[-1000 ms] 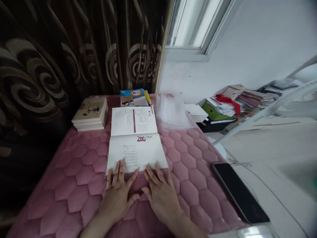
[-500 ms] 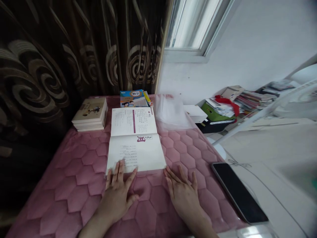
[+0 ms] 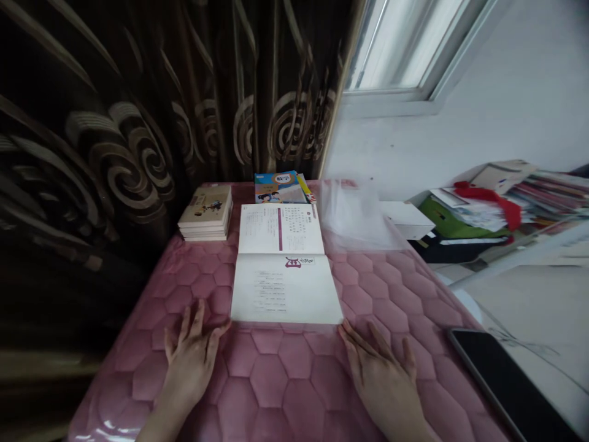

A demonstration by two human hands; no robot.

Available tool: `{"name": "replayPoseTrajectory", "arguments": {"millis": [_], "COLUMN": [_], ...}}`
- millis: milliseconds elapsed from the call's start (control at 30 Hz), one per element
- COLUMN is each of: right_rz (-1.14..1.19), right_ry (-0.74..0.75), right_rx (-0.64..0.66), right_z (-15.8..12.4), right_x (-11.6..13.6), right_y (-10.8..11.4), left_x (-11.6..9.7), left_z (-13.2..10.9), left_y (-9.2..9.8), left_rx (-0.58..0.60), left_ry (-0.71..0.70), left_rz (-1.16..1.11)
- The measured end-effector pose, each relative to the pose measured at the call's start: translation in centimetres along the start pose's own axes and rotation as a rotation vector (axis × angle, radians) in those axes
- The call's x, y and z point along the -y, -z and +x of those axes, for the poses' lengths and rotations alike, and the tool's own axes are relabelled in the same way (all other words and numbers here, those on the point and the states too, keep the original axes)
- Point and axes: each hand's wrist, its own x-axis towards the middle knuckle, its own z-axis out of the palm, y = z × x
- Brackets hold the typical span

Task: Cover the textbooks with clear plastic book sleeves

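Note:
An open book (image 3: 313,294) lies flat on a pink table cover (image 3: 262,380) with a hexagon pattern, its two pages facing up with printed Chinese text. My left hand (image 3: 191,356) rests at the book's near left corner, fingers spread, the thumb at or very close to that corner. At the near right corner is my right hand (image 3: 381,368), its fingers stretched out and the index fingertip touching or almost touching the page edge. Neither hand grasps anything.
A stack of books (image 3: 207,212) stands behind on the left. A blue textbook (image 3: 278,187) lies beyond the open book, and clear plastic sheets (image 3: 354,215) lie to its right. A black phone (image 3: 510,387) is at the right edge. A dark curtain (image 3: 202,80) hangs behind.
My left hand has come off the lower page and moved left to the book's corner. My right hand stays by the right corner. The view has turned left, so everything sits farther right.

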Motion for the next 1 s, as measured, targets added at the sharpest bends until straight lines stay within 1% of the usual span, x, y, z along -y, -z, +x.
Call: {"name": "replayPoseTrajectory", "arguments": {"millis": [67,167,267,333,367,400,467,500,533,633,733,800,900,933,1000], "right_rz": [-0.005,-0.008,-0.015,-0.023,-0.028,-0.03,-0.028,-0.025,-0.019,0.006,0.046,0.07,0.094,0.101,0.113], "right_ry": [0.005,0.0,-0.003,-0.007,-0.011,-0.012,-0.008,-0.01,-0.012,0.003,0.093,0.216,0.452,0.501,0.54], "right_rx": [0.003,0.025,0.043,0.064,0.074,0.083,0.092,0.089,0.081,0.041,-0.017,-0.068,-0.127,-0.152,-0.202], "right_z": [-0.1,-0.3,-0.4,-0.5,-0.5,-0.4,-0.1,0.1,0.4,1.5,2.9,3.8,4.9,5.3,5.9], "right_x": [-0.1,-0.2,-0.2,0.0,0.1,0.3,0.6,0.7,0.9,1.6,2.7,3.7,5.3,5.7,6.3], "right_y": [-0.1,-0.3,-0.5,-0.5,-0.5,-0.3,0.1,0.4,0.7,1.6,1.4,0.6,-1.1,-1.6,-2.2], "left_x": [-0.4,-1.6,-3.5,-5.2,-6.0,-6.9,-8.5,-9.1,-9.6,-10.0,-9.8,-9.9,-10.4,-10.5,-10.6], "left_z": [-0.1,0.0,0.7,1.5,1.9,2.4,3.1,3.4,3.7,4.4,5.3,5.8,6.4,6.5,6.6], "left_y": [0.3,1.2,2.3,2.5,2.4,2.1,1.2,0.7,0.2,-0.6,-0.4,-0.1,0.0,0.0,-0.3], "left_rx": [-0.039,-0.16,-0.281,-0.311,-0.312,-0.3,-0.243,-0.206,-0.171,-0.105,-0.068,-0.038,-0.004,-0.007,-0.041], "left_ry": [0.063,0.047,0.04,0.018,-0.039,-0.133,-0.365,-0.461,-0.526,-0.604,-0.692,-0.743,-0.791,-0.804,-0.828], "left_rz": [0.004,0.024,0.03,0.014,0.001,-0.013,-0.027,-0.021,-0.009,0.038,0.109,0.153,0.184,0.195,0.221]}}
